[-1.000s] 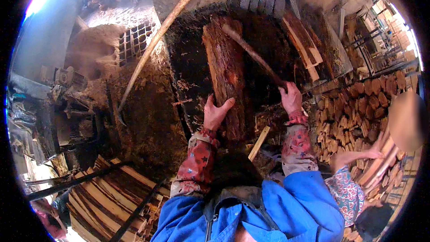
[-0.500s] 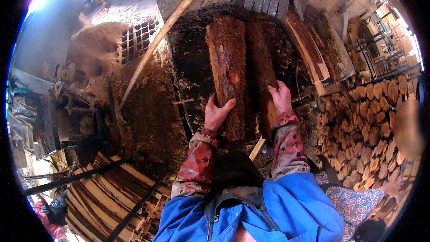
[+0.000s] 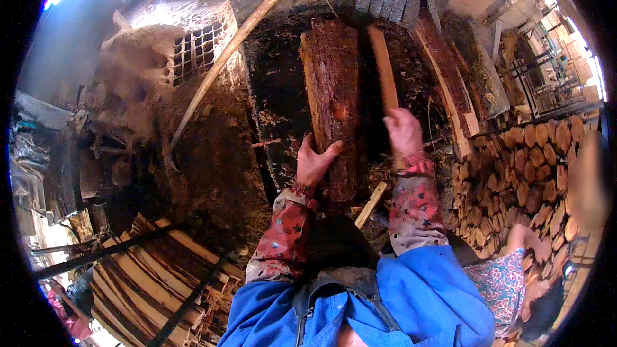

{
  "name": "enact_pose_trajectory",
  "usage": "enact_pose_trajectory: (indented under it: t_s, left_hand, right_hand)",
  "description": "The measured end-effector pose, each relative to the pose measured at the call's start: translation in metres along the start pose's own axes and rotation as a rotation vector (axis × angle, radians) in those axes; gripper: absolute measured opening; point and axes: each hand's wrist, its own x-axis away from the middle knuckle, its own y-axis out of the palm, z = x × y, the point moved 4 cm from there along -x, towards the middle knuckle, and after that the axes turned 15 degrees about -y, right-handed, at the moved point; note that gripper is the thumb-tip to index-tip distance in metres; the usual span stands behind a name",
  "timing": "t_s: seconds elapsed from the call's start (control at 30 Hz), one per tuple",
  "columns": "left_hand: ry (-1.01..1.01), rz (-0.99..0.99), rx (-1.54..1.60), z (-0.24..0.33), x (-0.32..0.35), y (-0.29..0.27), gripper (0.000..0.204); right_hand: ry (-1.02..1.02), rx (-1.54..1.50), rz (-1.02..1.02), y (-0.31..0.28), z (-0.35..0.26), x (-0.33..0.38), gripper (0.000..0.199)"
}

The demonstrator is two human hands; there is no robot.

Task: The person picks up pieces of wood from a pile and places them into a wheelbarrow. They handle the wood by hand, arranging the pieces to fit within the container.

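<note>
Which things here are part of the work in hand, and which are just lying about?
In use: rough bark-covered brown log under the left hand; thin pale split wood slat in the right hand.

Lying about: stacked split firewood; long curved pale pole; metal grate.

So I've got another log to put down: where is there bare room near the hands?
Bare dark surface lies left of the big log, between it and the long pole. Right of the log is crowded: the right hand holds a split slat, with planks and stacked firewood beyond.
</note>
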Motion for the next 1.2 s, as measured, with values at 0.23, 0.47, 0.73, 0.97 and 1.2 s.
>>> enact_pose_trajectory:
  t_s: [0.23, 0.47, 0.73, 0.97, 1.2]
  left_hand:
    - [0.032, 0.017, 0.004, 0.006, 0.004, -0.005, 0.074]
    - [0.054, 0.019, -0.017, -0.001, -0.003, 0.000, 0.066]
    - [0.041, 0.032, -0.066, 0.006, -0.001, 0.000, 0.068]
    - [-0.007, -0.031, 0.008, 0.014, 0.025, 0.000, 0.072]
    - [-0.036, -0.013, -0.003, 0.008, 0.028, -0.014, 0.073]
  right_hand:
    - [0.065, 0.181, 0.111, 0.034, 0.036, 0.003, 0.054]
    - [-0.043, -0.127, 0.036, 0.072, 0.041, -0.020, 0.063]
    - [-0.083, -0.218, 0.044, 0.069, 0.024, -0.024, 0.058]
    - [0.308, -0.371, 0.112, 0.056, 0.008, -0.027, 0.060]
    - [0.147, -0.453, 0.273, 0.012, -0.022, 0.019, 0.057]
